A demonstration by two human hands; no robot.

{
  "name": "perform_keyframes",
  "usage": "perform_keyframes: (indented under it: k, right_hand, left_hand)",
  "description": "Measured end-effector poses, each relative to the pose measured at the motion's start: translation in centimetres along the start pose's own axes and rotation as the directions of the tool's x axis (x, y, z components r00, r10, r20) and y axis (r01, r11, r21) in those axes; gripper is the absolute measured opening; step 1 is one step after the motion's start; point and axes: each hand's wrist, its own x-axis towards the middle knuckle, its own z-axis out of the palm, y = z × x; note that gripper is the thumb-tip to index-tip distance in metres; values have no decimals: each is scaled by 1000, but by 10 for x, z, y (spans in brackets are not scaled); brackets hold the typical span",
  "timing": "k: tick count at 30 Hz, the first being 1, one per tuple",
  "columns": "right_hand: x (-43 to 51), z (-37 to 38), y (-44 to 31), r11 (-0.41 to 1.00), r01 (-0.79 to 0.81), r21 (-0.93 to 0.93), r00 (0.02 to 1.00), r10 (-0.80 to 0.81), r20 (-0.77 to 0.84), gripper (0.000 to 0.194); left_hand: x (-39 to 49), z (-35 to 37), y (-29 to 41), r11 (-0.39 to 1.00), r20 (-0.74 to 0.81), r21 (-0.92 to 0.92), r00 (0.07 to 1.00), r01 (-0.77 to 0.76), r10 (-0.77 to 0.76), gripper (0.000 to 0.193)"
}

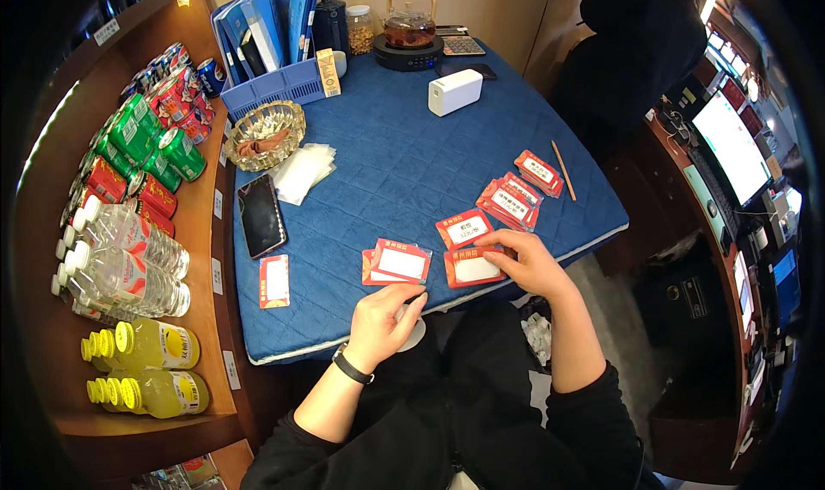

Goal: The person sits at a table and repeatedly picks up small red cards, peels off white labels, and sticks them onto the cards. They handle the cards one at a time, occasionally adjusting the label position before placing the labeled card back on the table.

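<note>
My right hand [525, 261] is at the near table edge, thumb and fingers on the right end of a red-bordered card [474, 269] with a white panel. Just beyond it lies another red card [463, 229] bearing handwriting. My left hand [388, 319], palm turned inward, has its fingertips by the near edge of two overlapping red cards [401, 262] with blank panels. A partly hidden white rounded thing [413, 336] shows beneath that hand; whether the hand holds it cannot be told. Farther right lie overlapping written cards [510, 201] and a smaller stack [539, 173].
A pencil [563, 171] lies beside the cards on the blue quilted tablecloth [380, 142]. Leftward are a single card [275, 281], a smartphone [261, 216], clear sleeves [303, 174] and a glass ashtray [283, 119]. Shelved drinks [148, 277] line the left; a glass teapot [410, 29] stands behind.
</note>
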Motion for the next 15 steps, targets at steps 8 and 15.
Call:
perform_keyframes:
  k: [8, 15]
  right_hand:
    - [3, 34, 24, 813, 110, -571, 936, -278, -215, 16]
    - [-24, 30, 33, 902, 132, -412, 753, -362, -550, 18]
  left_hand:
    - [6, 11, 11, 978, -89, 210, 995, -20, 40, 13]
    - [-3, 4, 4, 983, -43, 76, 984, -167, 170, 5]
